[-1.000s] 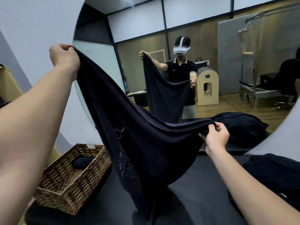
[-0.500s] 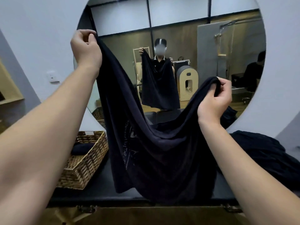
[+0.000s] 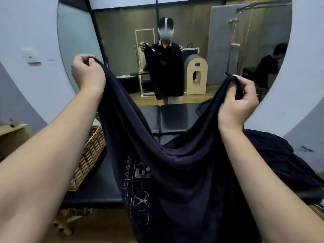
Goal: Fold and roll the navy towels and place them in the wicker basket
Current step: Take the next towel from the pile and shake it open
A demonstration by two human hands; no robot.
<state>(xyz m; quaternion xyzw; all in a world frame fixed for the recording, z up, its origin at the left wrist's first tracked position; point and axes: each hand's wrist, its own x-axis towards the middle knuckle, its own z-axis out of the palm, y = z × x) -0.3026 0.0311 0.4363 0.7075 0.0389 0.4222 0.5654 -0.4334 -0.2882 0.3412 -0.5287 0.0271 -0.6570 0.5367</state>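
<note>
I hold a navy towel (image 3: 178, 174) up in the air by its top edge, and it sags in the middle and hangs down in front of me. White printed lettering shows on its lower left part. My left hand (image 3: 86, 72) grips the left corner, and my right hand (image 3: 238, 102) grips the right corner at about the same height. The wicker basket (image 3: 89, 153) stands on the black padded bench (image 3: 98, 186) to the left, mostly hidden behind my left forearm. A heap of more navy towels (image 3: 277, 160) lies on the bench to the right.
A large round mirror (image 3: 192, 50) on the wall ahead reflects me holding the towel, a wooden barrel-shaped piece and a seated person. A cardboard box (image 3: 12, 135) sits at the far left. Wooden floor shows below the bench's front edge.
My right hand has risen from bench level to nearly the height of my left hand, which has come down a little. The towel now hangs spread between both hands.
</note>
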